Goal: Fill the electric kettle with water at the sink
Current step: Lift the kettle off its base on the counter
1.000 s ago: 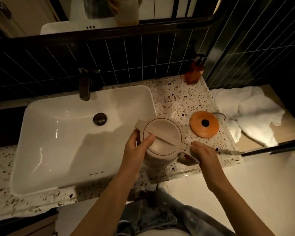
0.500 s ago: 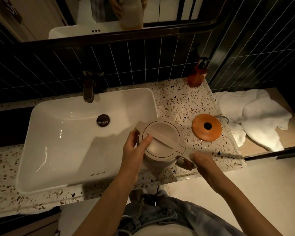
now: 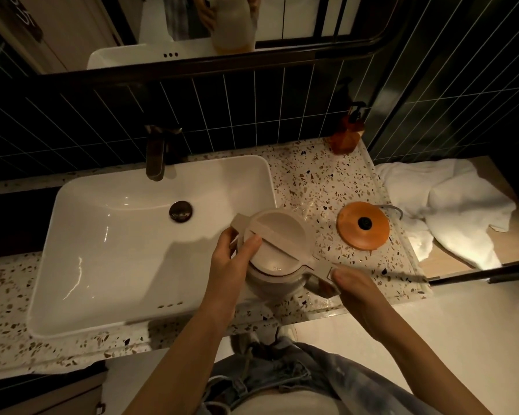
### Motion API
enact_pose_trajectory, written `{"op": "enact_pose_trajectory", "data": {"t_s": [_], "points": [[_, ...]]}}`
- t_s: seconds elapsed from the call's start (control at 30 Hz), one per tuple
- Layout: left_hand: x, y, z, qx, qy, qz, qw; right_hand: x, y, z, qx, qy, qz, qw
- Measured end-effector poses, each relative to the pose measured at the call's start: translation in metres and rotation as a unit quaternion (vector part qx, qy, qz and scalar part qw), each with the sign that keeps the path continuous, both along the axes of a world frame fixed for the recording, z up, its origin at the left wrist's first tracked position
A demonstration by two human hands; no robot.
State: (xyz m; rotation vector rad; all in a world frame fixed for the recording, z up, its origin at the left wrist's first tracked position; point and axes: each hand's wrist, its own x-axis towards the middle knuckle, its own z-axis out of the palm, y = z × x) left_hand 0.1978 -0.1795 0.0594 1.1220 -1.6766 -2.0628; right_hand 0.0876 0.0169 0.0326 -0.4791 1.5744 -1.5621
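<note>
A beige electric kettle (image 3: 277,265) is held just right of the white sink basin (image 3: 108,259), over the terrazzo counter. Its lid (image 3: 279,235) is tilted up a little at the near side. My left hand (image 3: 232,262) grips the lid's left rim, thumb on top. My right hand (image 3: 352,284) holds the kettle's handle at the right. The dark tap (image 3: 156,154) stands at the back of the sink, and no water is visible running. The orange kettle base (image 3: 363,225) lies on the counter to the right.
A terrazzo counter (image 3: 306,178) surrounds the sink. An orange soap dispenser (image 3: 346,134) stands at the back right corner. A white towel (image 3: 462,205) lies on a wooden shelf to the right. A dark rail (image 3: 486,275) runs below it. A mirror hangs above.
The kettle's lid has lifted slightly at the near edge under my left hand. My right hand has slid further onto the handle. The camera has shifted slightly.
</note>
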Motion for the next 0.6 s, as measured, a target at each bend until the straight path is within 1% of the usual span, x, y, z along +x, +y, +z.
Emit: {"op": "enact_pose_trajectory", "data": {"t_s": [0.07, 0.17, 0.23, 0.33, 0.37, 0.47, 0.6], "points": [[0.001, 0.002, 0.004, -0.026, -0.006, 0.023, 0.999, -0.001, -0.001, 0.0, -0.008, 0.005, 0.0, 1.0], [0.001, 0.006, 0.014, -0.11, 0.012, 0.019, 0.994, -0.002, -0.003, 0.0, 0.0, 0.029, 0.004, 1.0], [-0.003, 0.009, 0.025, -0.185, 0.034, -0.004, 0.982, -0.003, -0.005, 0.001, 0.017, 0.048, 0.009, 0.999], [-0.009, 0.012, 0.036, -0.283, 0.027, -0.028, 0.958, -0.005, -0.006, 0.001, 0.027, 0.057, 0.018, 0.998], [-0.01, 0.013, 0.039, -0.291, 0.023, -0.035, 0.956, -0.007, -0.006, 0.001, 0.027, 0.06, 0.019, 0.998], [-0.013, 0.019, 0.045, -0.264, 0.03, -0.047, 0.963, -0.01, -0.006, 0.002, 0.022, 0.067, 0.03, 0.997], [-0.016, 0.029, 0.05, -0.253, 0.039, -0.031, 0.966, -0.011, -0.006, 0.003, 0.021, 0.076, 0.038, 0.996]]}}
